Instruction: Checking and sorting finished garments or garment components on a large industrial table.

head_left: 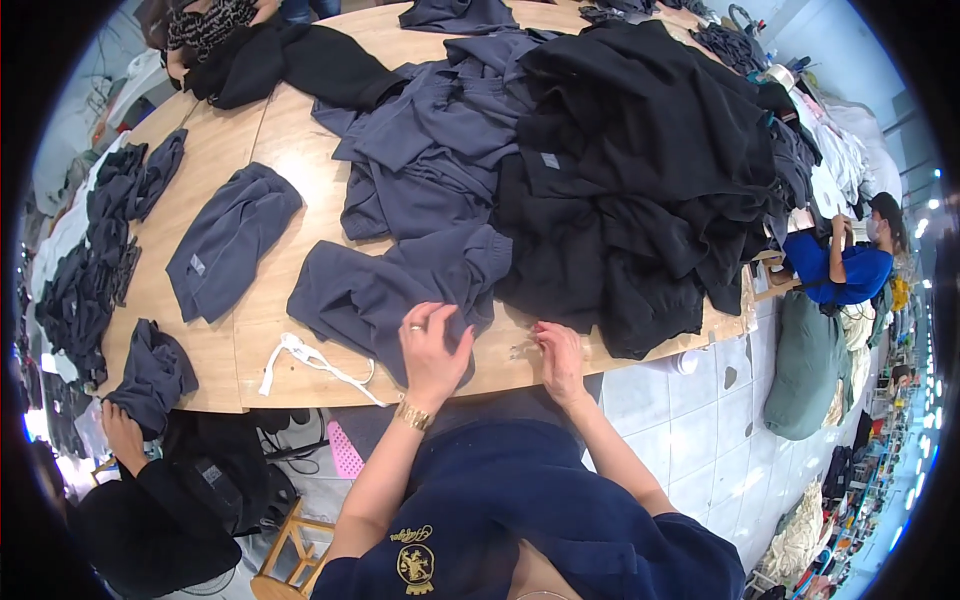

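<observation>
A slate-grey garment with a gathered waistband lies on the wooden table right in front of me. My left hand is over its near edge, fingers curved and apart, with no grip on the cloth that I can see. Just right of the garment, my right hand is closed at the table's front edge. Something small and thin shows by its fingertips, too blurred to name. A white cord or strap lies loosely looped left of my left hand.
A big heap of black garments covers the table's right side, beside more slate-grey garments. A folded grey piece lies left. A co-worker in black handles cloth at lower left; others sit at far left and right.
</observation>
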`<state>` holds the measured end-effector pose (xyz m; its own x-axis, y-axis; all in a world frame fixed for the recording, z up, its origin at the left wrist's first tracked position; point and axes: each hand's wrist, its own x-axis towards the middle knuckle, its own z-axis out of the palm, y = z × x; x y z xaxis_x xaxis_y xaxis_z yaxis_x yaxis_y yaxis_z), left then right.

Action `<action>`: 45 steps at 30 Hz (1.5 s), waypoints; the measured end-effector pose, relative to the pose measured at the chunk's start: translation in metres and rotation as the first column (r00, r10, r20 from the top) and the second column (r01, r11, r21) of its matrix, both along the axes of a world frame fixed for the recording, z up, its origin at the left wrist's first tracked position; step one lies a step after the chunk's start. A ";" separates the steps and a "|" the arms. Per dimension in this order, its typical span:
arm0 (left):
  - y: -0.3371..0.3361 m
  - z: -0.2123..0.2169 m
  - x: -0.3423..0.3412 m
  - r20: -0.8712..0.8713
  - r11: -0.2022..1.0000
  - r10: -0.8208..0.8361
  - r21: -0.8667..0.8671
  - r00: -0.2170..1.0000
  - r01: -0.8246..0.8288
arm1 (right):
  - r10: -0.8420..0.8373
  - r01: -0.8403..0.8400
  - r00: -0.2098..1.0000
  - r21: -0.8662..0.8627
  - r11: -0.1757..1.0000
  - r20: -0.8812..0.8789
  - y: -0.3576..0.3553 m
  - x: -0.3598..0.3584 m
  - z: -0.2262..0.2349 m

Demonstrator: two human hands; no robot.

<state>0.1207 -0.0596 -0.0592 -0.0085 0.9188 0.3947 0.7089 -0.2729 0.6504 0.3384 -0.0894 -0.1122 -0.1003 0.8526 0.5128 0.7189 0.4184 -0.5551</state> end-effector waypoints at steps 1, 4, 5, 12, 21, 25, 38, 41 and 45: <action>0.007 0.000 0.007 -0.012 1.000 -0.002 0.011 1.000 0.002 | -0.029 0.018 0.984 -0.064 0.998 -0.177 -0.001 -0.005 -0.001; 0.026 -0.005 0.018 -0.011 0.999 0.015 -0.033 1.000 -0.016 | -0.177 0.006 0.779 -0.276 0.961 -0.602 0.019 -0.022 0.015; 0.031 -0.007 0.021 -0.010 0.999 0.026 -0.040 1.000 -0.027 | -0.163 -0.044 0.728 -0.282 0.958 -0.666 0.031 -0.027 0.024; 0.076 -0.008 0.031 0.004 0.996 0.023 -0.087 1.000 -0.022 | -0.265 -0.220 0.250 -0.321 0.921 -0.931 0.077 -0.059 0.041; 0.136 0.111 -0.036 0.660 0.996 -0.082 0.078 0.747 0.041 | -0.264 -0.247 0.356 -0.363 0.899 -0.896 0.073 -0.043 0.085; 0.113 0.194 -0.052 0.762 0.963 -0.238 0.267 0.603 0.043 | -0.246 -0.182 0.435 -0.352 0.918 -0.866 0.074 -0.035 0.104; 0.024 0.074 -0.041 0.658 0.976 0.090 -0.207 0.748 0.064 | -0.029 -0.366 0.565 -0.281 0.887 -0.825 0.083 -0.083 0.127; 0.019 0.067 -0.044 0.669 0.968 0.111 -0.241 0.735 0.073 | 0.004 -0.423 0.618 -0.328 0.845 -0.786 0.080 -0.100 0.130; 0.018 0.069 -0.042 0.841 0.964 0.100 -0.214 0.531 0.158 | 0.044 -0.484 0.656 -0.375 0.791 -0.753 0.079 -0.115 0.124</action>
